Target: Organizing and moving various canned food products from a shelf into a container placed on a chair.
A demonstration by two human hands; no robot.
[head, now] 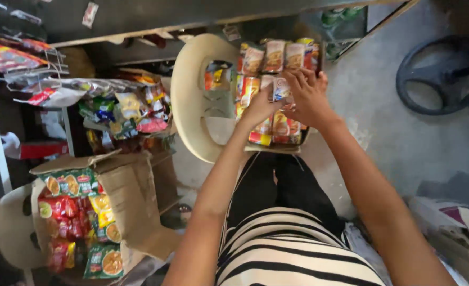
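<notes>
- A stack of snack packets (277, 79), orange, red and yellow, lies packed in rows in a low tray that rests on the seat of a cream plastic chair (192, 95) ahead of the person's knees.
- The left hand (258, 108) rests on the near middle of the packets, its fingers (269, 98) curled down onto one packet; whether they pinch it or only press on it cannot be told.
- The right hand (308, 95) lies flat over the right side of the same rows, its fingers (303, 77) spread and bent, touching the tops of the packets rather than closed round any one.
- The two hands sit just beside each other, so the packets lie directly under and between the fingers, with more rows showing beyond the fingertips.
- To the left, an open cardboard box (123, 201) holds red and green noodle packets (75, 222) and sits on a second pale chair (9, 228).
- Behind it, a heap of mixed wrapped snacks (123, 111) fills a shelf.
- A dark steering wheel (441, 74) lies on the grey floor at the far right.
</notes>
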